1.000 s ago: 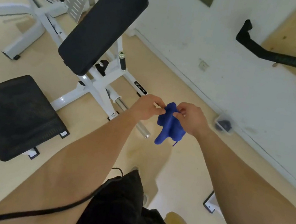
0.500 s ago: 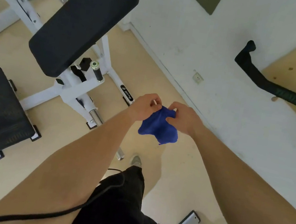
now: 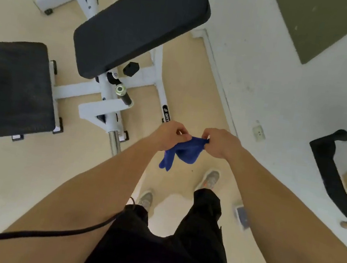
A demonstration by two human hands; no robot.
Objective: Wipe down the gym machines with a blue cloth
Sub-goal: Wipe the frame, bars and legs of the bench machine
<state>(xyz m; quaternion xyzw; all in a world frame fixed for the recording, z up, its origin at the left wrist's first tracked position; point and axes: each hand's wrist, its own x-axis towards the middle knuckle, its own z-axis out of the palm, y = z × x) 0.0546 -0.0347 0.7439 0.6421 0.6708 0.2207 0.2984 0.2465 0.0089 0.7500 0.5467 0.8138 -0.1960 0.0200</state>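
Above my black trousers [image 3: 172, 255], my left hand [image 3: 168, 136] and right hand [image 3: 220, 144] each pinch the top edge of the blue cloth [image 3: 184, 153] with curled fingers [image 3: 180, 131]; it hangs in the air between them. Beyond stands the white gym machine [image 3: 103, 109] with its black pad [image 3: 139, 25]

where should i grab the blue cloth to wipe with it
Probably the drooping middle of the blue cloth, scooped from below into one palm: the left hand and right hand pinch only its top edge, so the rest hangs loose and crumpled.
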